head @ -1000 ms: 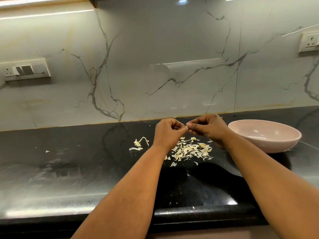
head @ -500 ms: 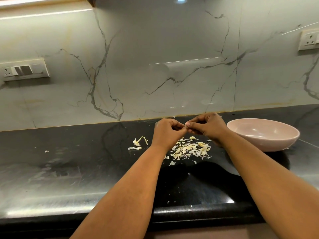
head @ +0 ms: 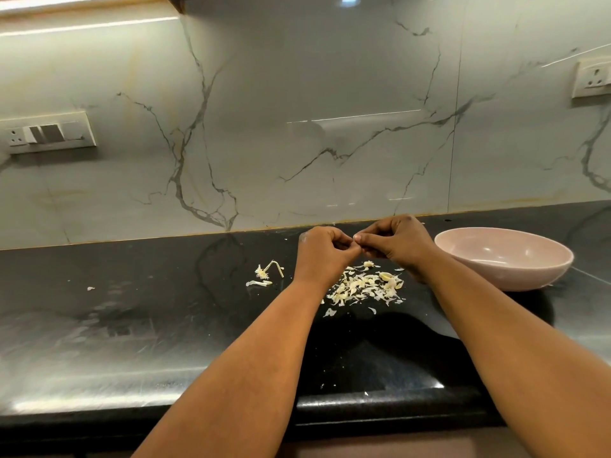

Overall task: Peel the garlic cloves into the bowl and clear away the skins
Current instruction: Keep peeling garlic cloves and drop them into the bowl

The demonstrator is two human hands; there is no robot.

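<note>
A garlic clove, hidden between the fingertips, is being pinched by the left hand (head: pixel 325 251) and right hand (head: pixel 395 241) above the skins (head: pixel 363 287) on the surface (head: pixel 165 309), beside the bowl (head: pixel 504 257). Likely small, light, slippery; grip its ends.

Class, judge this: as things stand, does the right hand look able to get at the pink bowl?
Probably yes. The right hand is beside the pink bowl, with only bare countertop between them.
</note>
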